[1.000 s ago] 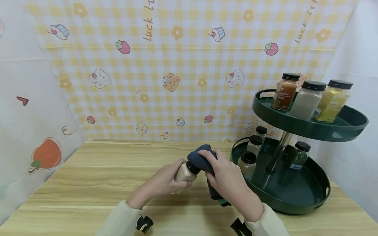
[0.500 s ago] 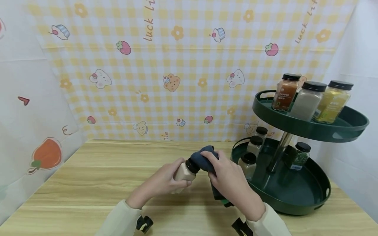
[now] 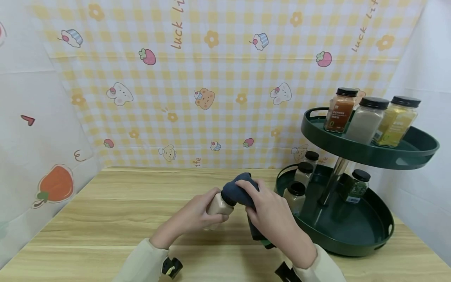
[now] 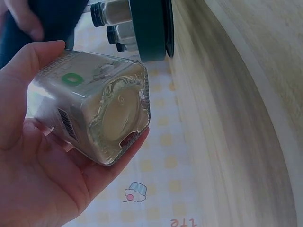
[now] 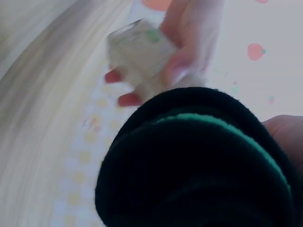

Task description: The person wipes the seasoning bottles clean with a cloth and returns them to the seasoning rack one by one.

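Note:
Tilted over the tabletop, a spice jar (image 3: 219,207) of pale powder is gripped by my left hand (image 3: 197,213). Its square glass base (image 4: 120,113) faces the left wrist camera, with the thumb and fingers on either side. My right hand (image 3: 269,207) holds a dark blue cloth (image 3: 240,191) against the jar's black lid, covering part of it. The cloth hangs down below that hand and shows a bit of green at its lower end. In the right wrist view the folded cloth (image 5: 189,161) with its green edge fills the foreground, hiding most of the right hand.
A two-tier dark green rack (image 3: 352,244) stands close to the right arm. Jars with black lids sit on both tiers, including a red-brown pepper jar (image 3: 340,113) and a yellow jar (image 3: 396,123). A patterned cloth backdrop (image 3: 225,78) hangs behind the wooden table (image 3: 105,227).
My right hand and the cloth shift slightly right, then back left over the lid. The left hand keeps its grip on the jar, almost still.

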Motion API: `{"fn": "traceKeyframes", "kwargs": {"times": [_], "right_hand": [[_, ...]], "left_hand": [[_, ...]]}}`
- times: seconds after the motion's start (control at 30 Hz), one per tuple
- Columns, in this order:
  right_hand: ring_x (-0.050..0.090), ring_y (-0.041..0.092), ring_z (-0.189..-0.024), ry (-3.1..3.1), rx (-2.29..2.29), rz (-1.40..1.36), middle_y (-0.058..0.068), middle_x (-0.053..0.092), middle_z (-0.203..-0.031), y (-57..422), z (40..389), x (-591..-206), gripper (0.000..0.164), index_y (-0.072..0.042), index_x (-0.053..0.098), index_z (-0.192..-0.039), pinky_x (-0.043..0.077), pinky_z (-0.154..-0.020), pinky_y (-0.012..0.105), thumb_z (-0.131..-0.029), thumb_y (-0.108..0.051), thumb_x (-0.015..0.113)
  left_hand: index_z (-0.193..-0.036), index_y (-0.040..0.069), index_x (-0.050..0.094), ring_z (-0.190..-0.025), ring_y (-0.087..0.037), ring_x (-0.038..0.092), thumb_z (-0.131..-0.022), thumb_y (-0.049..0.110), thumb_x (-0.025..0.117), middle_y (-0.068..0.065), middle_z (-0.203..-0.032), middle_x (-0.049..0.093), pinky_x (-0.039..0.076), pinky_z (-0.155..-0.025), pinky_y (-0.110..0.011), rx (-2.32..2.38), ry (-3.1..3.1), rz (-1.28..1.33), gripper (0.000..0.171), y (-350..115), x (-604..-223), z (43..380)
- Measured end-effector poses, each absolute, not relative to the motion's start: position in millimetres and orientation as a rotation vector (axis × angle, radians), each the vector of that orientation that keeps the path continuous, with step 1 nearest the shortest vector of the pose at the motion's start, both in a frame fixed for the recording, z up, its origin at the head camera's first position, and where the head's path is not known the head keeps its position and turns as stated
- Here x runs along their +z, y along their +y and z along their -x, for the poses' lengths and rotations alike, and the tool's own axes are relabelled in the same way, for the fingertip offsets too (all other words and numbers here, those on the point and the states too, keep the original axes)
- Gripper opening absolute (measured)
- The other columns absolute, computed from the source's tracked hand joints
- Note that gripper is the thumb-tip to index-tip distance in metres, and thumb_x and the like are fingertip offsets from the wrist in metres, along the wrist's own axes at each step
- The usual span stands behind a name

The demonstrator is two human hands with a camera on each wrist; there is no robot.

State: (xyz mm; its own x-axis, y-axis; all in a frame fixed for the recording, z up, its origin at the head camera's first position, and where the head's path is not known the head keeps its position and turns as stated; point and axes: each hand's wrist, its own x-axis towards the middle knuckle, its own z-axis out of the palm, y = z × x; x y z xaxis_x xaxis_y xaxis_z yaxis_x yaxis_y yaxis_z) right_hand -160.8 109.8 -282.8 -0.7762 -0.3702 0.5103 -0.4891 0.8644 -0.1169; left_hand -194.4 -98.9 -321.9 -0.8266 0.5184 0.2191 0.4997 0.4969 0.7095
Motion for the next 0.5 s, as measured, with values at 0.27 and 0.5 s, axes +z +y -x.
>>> {"fn": "traceKeyframes", "kwargs": {"times": [0.27, 0.5], "right_hand": [[0.063, 0.023, -0.073, -2.573, 0.308, -0.572, 0.01, 0.056, -0.106, 117, 175, -294, 0.05, -0.026, 0.052, -0.124, 0.049, -0.05, 0.032, -0.079, -0.015, 0.072], [0.063, 0.021, -0.075, -2.587, 0.308, -0.599, 0.01, 0.056, -0.109, 111, 165, -287, 0.052, -0.027, 0.052, -0.124, 0.051, -0.054, 0.033, -0.078, -0.015, 0.073]], "left_hand": [[-0.112, 0.012, 0.05, -0.07, -0.011, 0.057, -0.083, 0.029, 0.068, -0.005, -0.091, 0.063, 0.048, -0.056, -0.026, 1.255, 2.701, -0.912, 0.038, -98, -320, 193], [-0.112, 0.012, 0.05, -0.072, -0.011, 0.058, -0.083, 0.031, 0.068, -0.006, -0.092, 0.064, 0.048, -0.057, -0.026, 1.256, 2.695, -0.911, 0.04, -98, -321, 194]]}}
